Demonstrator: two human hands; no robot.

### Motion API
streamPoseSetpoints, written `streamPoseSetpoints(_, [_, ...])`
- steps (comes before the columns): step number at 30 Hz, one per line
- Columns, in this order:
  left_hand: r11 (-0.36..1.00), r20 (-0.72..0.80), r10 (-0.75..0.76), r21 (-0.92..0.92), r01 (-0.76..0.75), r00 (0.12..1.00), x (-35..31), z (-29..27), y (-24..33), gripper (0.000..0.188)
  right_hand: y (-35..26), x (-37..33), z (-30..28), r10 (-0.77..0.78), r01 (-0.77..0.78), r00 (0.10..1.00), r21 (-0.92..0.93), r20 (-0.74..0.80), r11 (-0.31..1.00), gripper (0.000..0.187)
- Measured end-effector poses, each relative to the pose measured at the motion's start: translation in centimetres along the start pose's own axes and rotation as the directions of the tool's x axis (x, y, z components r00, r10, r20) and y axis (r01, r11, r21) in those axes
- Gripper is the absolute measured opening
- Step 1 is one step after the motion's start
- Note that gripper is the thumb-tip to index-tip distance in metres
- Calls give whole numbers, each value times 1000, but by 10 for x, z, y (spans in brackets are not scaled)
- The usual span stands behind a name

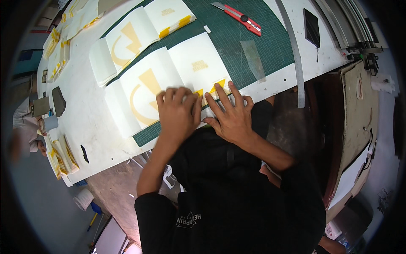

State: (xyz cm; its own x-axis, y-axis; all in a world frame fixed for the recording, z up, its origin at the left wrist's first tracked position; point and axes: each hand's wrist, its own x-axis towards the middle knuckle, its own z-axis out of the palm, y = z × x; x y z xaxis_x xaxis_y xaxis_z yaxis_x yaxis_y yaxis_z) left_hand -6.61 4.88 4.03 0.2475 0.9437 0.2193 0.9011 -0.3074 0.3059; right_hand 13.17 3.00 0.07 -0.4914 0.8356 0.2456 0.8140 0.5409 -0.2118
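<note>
A white folded paper sheet (194,53) with pale orange print and a yellow-marked edge lies in front of me on a green cutting mat (147,133). My left hand (177,111) rests over the sheet's near part, fingers curled and closed, thumb against the index finger; whatever is between them is hidden. Beside it, my right hand (231,114) lies open, its fingers spread across the yellow-marked near edge. Just beyond is a second sheet of the same print (137,31), seemingly on top of others.
A red utility knife (241,19) with its blade out lies at the far right of the mat, near a clear plastic strip (253,60). A steel ruler (297,63) overhangs the table (97,135). A phone-like black slab (311,27) lies farther right. Another person's hand (41,147) shows at left.
</note>
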Motion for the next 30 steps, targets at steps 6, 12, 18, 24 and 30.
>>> streamPoseSetpoints(6, [997,323,44,-68,-24,945,72,-8,-22,48,-1,2,-1,12,-12,1000,-12,4,1000,59])
streamPoseSetpoints(12, [995,520,-96,59,77,849,92,-7,-19,56,3,2,-1,29,-29,1000,21,-5,999,57])
streamPoseSetpoints(18, [992,533,-129,83,99,836,94,-9,-13,54,35,-10,-14,172,-174,984,-37,-39,984,52])
streamPoseSetpoints(24, [982,603,-187,119,145,775,101,-7,-13,55,85,20,-14,380,-374,907,68,-184,925,49])
streamPoseSetpoints(30, [991,625,-134,83,106,769,115,-18,-16,61,114,70,-30,568,-563,822,91,-38,821,52])
